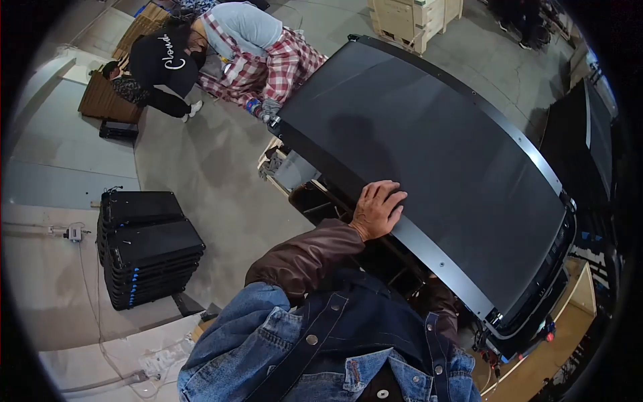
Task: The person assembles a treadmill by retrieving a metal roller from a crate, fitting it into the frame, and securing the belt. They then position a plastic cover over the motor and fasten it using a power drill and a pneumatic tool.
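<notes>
A large, dark, slightly curved panel [429, 141] with metal edge strips lies in front of me. My left hand [379, 211] rests on its near edge, palm down, fingers spread a little and lying over the metal strip [439, 261]. My right arm, in a brown sleeve [439, 305], reaches below the near edge, and the panel's edge hides the fingers of that hand. Under the panel, a dark frame [321, 201] partly shows. At the far left corner, another person's gloved hand [270, 109] is at a small metal fitting [274, 121].
The co-worker in a cap [164, 60] leans over the panel's left end. Stacked black panels [151, 248] stand on the floor at left. A wooden crate [415, 20] is behind, and a wooden box [562, 328] sits at lower right. Another dark panel [583, 134] stands at right.
</notes>
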